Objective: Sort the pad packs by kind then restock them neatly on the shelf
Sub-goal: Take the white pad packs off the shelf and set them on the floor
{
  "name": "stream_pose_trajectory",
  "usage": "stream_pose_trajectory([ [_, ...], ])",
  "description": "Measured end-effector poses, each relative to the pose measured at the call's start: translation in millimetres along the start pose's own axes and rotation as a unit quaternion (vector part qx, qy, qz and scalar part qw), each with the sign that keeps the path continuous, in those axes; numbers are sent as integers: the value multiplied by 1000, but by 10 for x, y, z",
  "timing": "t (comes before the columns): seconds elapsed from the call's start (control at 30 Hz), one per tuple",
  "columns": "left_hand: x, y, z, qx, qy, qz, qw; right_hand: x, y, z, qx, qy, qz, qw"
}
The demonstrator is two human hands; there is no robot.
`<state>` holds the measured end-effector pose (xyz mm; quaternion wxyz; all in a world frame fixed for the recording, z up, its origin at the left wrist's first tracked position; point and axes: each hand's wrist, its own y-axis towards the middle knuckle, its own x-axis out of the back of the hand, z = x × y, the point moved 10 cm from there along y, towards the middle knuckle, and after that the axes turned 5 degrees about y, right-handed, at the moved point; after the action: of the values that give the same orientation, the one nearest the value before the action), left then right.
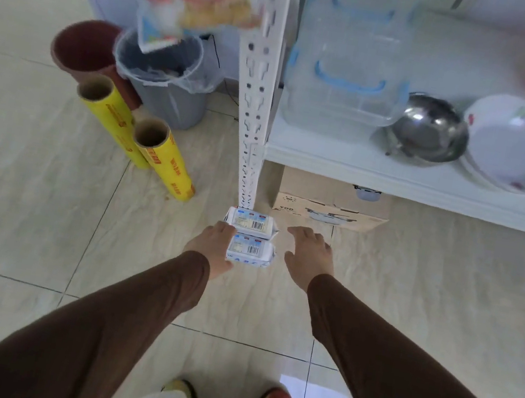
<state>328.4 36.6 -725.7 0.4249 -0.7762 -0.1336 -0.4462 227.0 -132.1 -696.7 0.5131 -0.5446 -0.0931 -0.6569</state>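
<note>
Two white pad packs with barcode labels lie side by side near the foot of the white shelf post (251, 148). The far pack (250, 222) is closest to the post. My left hand (211, 246) grips the left end of the near pack (250, 250), and its fingertips also touch the far pack. Just right of both packs, my right hand (309, 255) hovers with spread fingers and holds nothing. Both arms wear brown sleeves. The white shelf board (412, 185) runs to the right of the post.
On the shelf stand clear plastic boxes (348, 70), a steel wok (431, 128) and white bowls (517, 144). A cardboard box (329, 205) sits under the shelf. A grey bin (166, 78), yellow film rolls (161, 154) and a brown tube (86, 47) stand at left.
</note>
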Motion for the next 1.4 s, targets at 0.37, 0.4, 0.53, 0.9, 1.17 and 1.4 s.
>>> stream_pose_trajectory([
  [0.37,2518,-1709,-1231,-81,-44,-67,993,2486,-1783,1017,25,60,-83,994],
  [0.4,2783,-1854,-1390,-99,-51,-83,990,2749,-1911,1093,30,64,-101,992],
  [0.53,3736,-2428,-2018,-181,-63,-169,967,3738,-2399,1324,50,74,-185,979],
  [0.9,4982,-3239,-3271,-291,-32,-284,913,5594,-3434,1450,171,24,-367,914],
  [1.17,5499,-3226,-4134,-267,-45,-356,895,6559,-3447,863,244,-18,-382,891],
  [1.4,5982,-3094,-4532,-207,-78,-396,891,7356,-3312,453,283,19,-381,880],
])
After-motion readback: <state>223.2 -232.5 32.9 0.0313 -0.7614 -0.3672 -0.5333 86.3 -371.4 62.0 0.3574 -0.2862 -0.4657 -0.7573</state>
